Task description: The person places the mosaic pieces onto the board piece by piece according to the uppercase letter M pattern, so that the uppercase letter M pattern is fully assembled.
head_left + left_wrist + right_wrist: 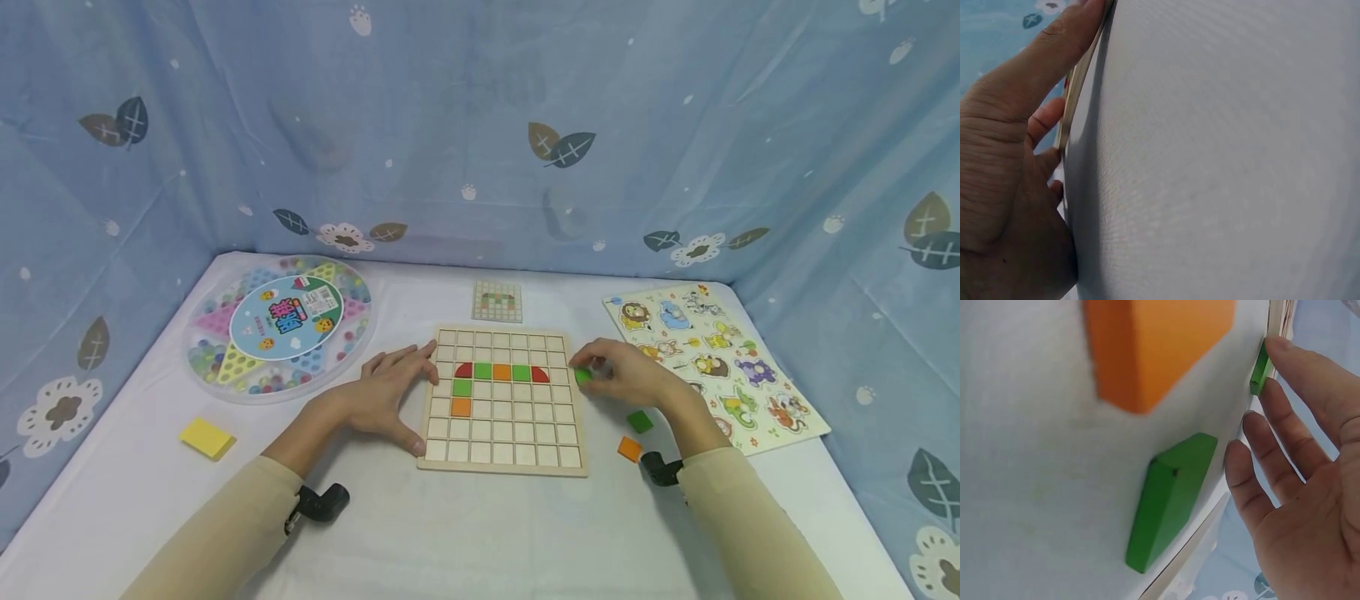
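Observation:
A wooden grid board (502, 431) lies at the middle of the table. Its upper rows hold a line of red, green and orange tiles, with a green tile (462, 387) and an orange tile (461, 407) below the left end. My left hand (386, 392) rests spread along the board's left edge, thumb and fingertips touching the frame. At the right edge, my right hand (626, 375) pinches a green square tile (1261, 369) between thumb and finger. Near that wrist lie a loose green tile (640, 421) and an orange tile (629, 449).
Behind the board lies a small pattern card (497, 302). A round marble-game box (285, 317) is at the back left, with yellow pieces (206, 438) nearer the front. An animal puzzle board (690, 388) lies at the right, beyond my right hand. Blue curtains (465, 167) enclose the table.

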A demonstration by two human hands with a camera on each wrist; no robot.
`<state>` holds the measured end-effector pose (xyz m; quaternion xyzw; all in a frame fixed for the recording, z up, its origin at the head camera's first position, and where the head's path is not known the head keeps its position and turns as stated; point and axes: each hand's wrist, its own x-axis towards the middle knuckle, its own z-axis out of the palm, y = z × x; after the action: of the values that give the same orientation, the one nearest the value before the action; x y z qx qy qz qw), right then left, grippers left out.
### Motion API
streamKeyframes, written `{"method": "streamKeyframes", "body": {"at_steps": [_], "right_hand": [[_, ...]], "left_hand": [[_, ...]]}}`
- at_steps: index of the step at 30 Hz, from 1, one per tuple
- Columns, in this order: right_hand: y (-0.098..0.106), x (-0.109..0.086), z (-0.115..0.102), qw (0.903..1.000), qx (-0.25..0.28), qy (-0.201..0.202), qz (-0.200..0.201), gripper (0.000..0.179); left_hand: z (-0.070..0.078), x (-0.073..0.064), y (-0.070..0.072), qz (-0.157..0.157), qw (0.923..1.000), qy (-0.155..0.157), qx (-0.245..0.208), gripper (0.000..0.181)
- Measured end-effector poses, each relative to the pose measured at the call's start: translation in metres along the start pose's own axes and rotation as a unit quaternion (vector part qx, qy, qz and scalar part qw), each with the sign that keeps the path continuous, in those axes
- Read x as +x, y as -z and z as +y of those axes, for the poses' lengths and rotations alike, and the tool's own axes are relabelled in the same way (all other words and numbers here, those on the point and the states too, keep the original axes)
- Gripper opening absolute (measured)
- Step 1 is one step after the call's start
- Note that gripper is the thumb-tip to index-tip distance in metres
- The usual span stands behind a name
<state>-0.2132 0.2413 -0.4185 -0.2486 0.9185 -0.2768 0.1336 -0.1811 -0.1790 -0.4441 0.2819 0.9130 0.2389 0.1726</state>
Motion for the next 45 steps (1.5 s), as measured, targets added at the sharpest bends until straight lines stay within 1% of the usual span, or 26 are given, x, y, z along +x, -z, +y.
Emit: {"method": "streamKeyframes", "body": {"at_steps": [5,11,14,17,22,25,31,37,45], "right_hand": [[0.001,-0.002,0.001,1.0,0.003,-0.004,-0.007,0.034],[0.001,-0.007,0.003,0.9998,-0.006,-0.016,-0.006,0.037],[0.002,-0.01,0.003,0.9999,-0.005,-0.011,-0.002,0.038],[0.001,-0.013,0.004,1.0,0.003,0.004,0.005,0.037],[0.0,-0.016,0.002,0.9997,0.016,0.013,0.015,0.036],[0.0,-0.017,0.001,0.9993,0.026,0.019,0.02,0.036],[0.0,-0.018,0.0,0.9972,0.063,0.033,0.02,0.035],[-0.002,-0.017,-0.002,0.9954,0.088,0.031,0.022,0.035],[-0.005,-0.011,-0.005,0.9915,0.124,0.039,0.015,0.032]], "left_hand": [[0.001,0.001,0.001,-0.001,1.0,-0.001,-0.001,0.093],[0.001,0.001,0.001,-0.003,1.0,-0.004,-0.001,0.093],[0.001,0.001,0.001,-0.002,1.0,-0.006,-0.004,0.093],[0.001,0.001,0.001,-0.002,1.0,-0.004,-0.002,0.092],[0.001,0.0,0.001,-0.001,1.0,-0.003,-0.003,0.091],[0.001,-0.001,0.002,0.001,1.0,-0.004,-0.004,0.091],[0.001,-0.001,0.001,0.0,1.0,-0.004,-0.004,0.092],[0.0,-0.001,0.0,-0.001,1.0,-0.001,-0.003,0.092],[0.0,-0.001,0.0,0.002,0.9999,-0.01,-0.011,0.092]]}}
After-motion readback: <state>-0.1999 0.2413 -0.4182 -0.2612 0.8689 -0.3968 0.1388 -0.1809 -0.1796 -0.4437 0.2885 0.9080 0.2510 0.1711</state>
